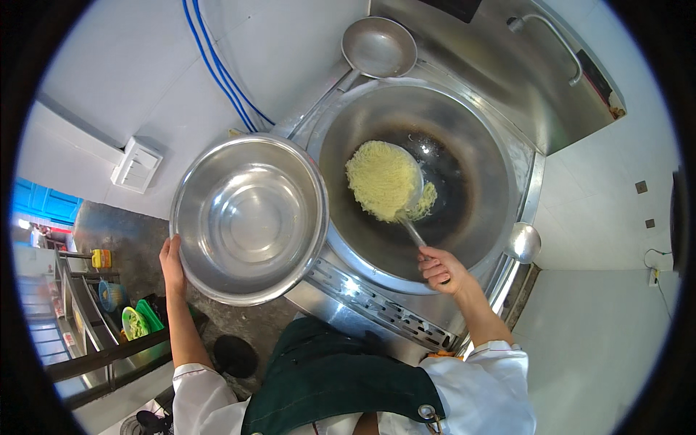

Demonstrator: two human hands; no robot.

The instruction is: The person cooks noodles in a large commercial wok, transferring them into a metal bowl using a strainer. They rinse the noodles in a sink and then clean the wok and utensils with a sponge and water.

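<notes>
My right hand (443, 269) grips the handle of a metal skimmer or ladle (414, 231) over a large wok (478, 141). Heaped on its head is a mound of pale yellow noodles (380, 179), and a smaller clump hangs or lies beside it. Dark liquid seems to cover the wok's bottom. By its left rim, my left hand (173, 266) holds a wide stainless steel basin (247, 217), which has no food in it. The basin's right edge overlaps the wok's left rim in view; whether they touch I cannot tell.
Behind the wok sits a smaller long-handled pan (379, 48). A metal ladle (523, 243) rests at the right edge of the stove. A curved faucet (554, 41) is at the upper right, and a slotted drain strip (380, 304) runs along the front. At left stands a metal rack (81, 304).
</notes>
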